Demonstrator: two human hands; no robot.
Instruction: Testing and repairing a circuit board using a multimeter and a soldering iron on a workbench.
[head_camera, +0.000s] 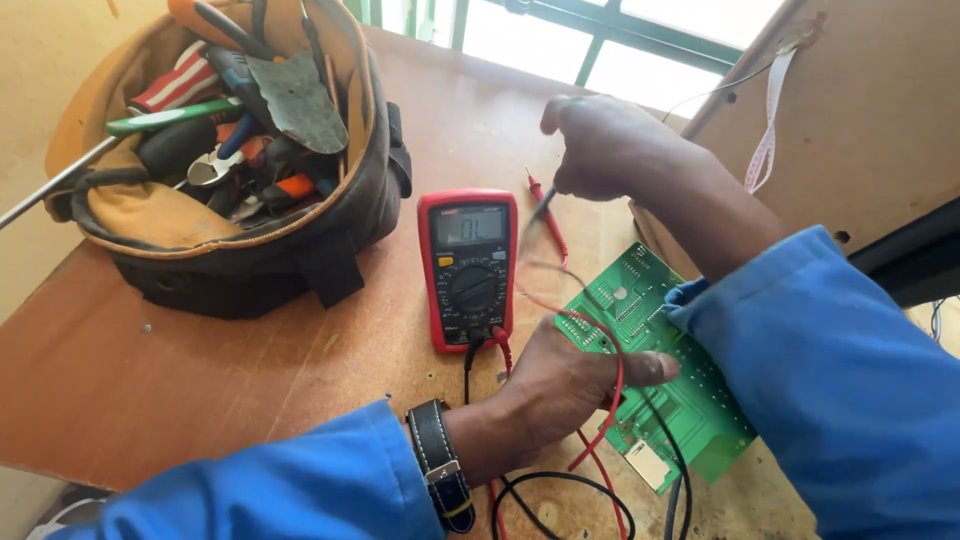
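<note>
Looking down from the head camera, the left hand (560, 385) lies flat and closed on the near edge of the green circuit board (690, 400), and it presses the board on the wooden desk (150, 370). A red lead (612, 400) goes across its fingers. The right hand (600, 145) is lifted above the desk, and its fingers are pinched around a thin black probe (543, 205) that points downward; the tip is blurred. A second probe, red (548, 215), lies on the desk just behind it.

Between the hands stands a red multimeter (468, 268) with a grey screen, a yellow button and a round dial; red and black leads are plugged in at its bottom. To the left sits an open tool bag (300, 230), black outside and tan inside, full of pliers, screwdrivers and other handles that are hard to separate. A metal rod (55, 185) sticks out of it over the desk edge.

The blue right sleeve (830, 380) covers the far part of the board. A brown panel (870, 120) with a white tape strip (768, 125) leans at the right, cut off by the frame. The black wristwatch (440, 475) is on the left wrist.
</note>
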